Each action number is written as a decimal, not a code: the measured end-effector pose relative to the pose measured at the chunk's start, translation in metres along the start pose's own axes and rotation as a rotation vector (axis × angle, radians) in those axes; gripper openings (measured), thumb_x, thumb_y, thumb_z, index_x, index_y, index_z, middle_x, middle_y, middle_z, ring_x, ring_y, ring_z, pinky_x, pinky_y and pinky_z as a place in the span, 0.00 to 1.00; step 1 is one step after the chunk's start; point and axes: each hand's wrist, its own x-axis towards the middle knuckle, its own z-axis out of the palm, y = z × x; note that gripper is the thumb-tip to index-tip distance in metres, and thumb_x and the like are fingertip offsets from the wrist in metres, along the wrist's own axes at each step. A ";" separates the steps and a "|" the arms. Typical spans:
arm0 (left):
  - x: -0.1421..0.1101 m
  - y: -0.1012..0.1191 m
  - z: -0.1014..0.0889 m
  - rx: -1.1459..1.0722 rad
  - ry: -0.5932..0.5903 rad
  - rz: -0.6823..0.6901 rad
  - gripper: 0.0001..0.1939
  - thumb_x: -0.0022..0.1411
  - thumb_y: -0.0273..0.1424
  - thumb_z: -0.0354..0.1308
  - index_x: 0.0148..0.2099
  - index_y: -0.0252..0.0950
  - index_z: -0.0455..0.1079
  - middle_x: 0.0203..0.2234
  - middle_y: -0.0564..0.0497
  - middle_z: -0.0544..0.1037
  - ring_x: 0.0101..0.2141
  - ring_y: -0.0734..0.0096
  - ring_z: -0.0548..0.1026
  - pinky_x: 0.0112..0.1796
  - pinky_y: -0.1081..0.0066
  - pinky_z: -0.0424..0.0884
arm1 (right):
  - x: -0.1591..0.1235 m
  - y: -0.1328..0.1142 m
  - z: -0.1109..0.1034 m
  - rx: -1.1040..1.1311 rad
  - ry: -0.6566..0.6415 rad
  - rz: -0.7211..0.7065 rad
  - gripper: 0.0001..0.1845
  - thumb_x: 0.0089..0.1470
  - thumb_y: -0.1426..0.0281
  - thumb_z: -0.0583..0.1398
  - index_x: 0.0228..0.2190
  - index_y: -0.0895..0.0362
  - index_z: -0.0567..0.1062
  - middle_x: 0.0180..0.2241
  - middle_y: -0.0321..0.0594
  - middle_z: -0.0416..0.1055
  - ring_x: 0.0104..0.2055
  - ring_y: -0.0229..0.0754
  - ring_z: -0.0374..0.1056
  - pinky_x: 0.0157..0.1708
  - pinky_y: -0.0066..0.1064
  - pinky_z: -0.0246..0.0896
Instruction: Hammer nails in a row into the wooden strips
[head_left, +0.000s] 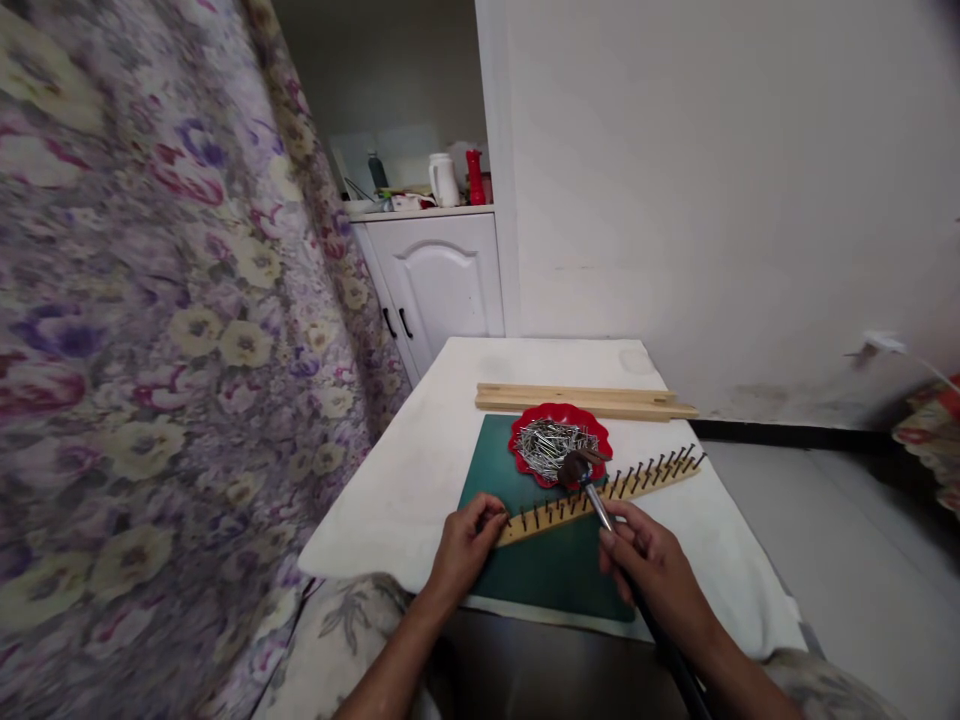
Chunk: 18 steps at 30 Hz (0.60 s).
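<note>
Gripping a metal-shafted hammer (596, 501), the right hand (645, 562) curls; the left hand (466, 545) pinches (hold unclear) at a nailed plank (517, 532).

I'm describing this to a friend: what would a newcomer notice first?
Probably the red dish of silvery nails, at the far edge of the green mat. Next, the wooden strip bristling with dark nails across the mat, with the left hand at its left end and a hammer in the right hand. A flowered curtain fills the picture's left side.
</note>
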 end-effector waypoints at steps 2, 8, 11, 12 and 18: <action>0.000 0.001 0.000 0.026 -0.005 0.017 0.10 0.58 0.37 0.52 0.32 0.36 0.68 0.23 0.54 0.71 0.26 0.74 0.67 0.28 0.76 0.61 | -0.001 0.000 0.000 0.009 -0.008 0.006 0.21 0.54 0.61 0.58 0.47 0.58 0.67 0.19 0.30 0.67 0.12 0.30 0.55 0.12 0.22 0.49; 0.000 -0.003 0.005 0.040 0.000 0.024 0.09 0.57 0.36 0.53 0.32 0.36 0.69 0.24 0.53 0.72 0.26 0.73 0.67 0.28 0.76 0.61 | -0.004 0.002 0.014 0.032 -0.089 0.064 0.22 0.53 0.58 0.58 0.46 0.57 0.67 0.19 0.28 0.66 0.10 0.30 0.53 0.11 0.21 0.45; -0.001 -0.006 0.008 0.034 0.007 0.031 0.08 0.56 0.35 0.53 0.31 0.36 0.70 0.24 0.53 0.72 0.26 0.73 0.67 0.28 0.76 0.61 | -0.008 0.003 0.029 0.042 -0.173 0.099 0.22 0.53 0.58 0.57 0.46 0.57 0.66 0.18 0.27 0.66 0.10 0.30 0.55 0.11 0.21 0.46; -0.002 -0.007 0.009 0.034 0.009 0.037 0.08 0.56 0.34 0.53 0.31 0.36 0.70 0.24 0.53 0.72 0.26 0.73 0.67 0.28 0.76 0.61 | -0.010 0.003 0.033 0.035 -0.200 0.098 0.21 0.54 0.59 0.57 0.46 0.57 0.67 0.18 0.27 0.66 0.10 0.30 0.54 0.11 0.21 0.47; -0.007 -0.011 0.015 0.033 0.022 0.047 0.06 0.56 0.31 0.52 0.31 0.36 0.69 0.23 0.55 0.69 0.25 0.74 0.65 0.27 0.77 0.59 | -0.016 0.007 0.049 -0.038 -0.237 0.078 0.18 0.56 0.64 0.55 0.47 0.58 0.66 0.19 0.28 0.66 0.11 0.29 0.55 0.13 0.21 0.48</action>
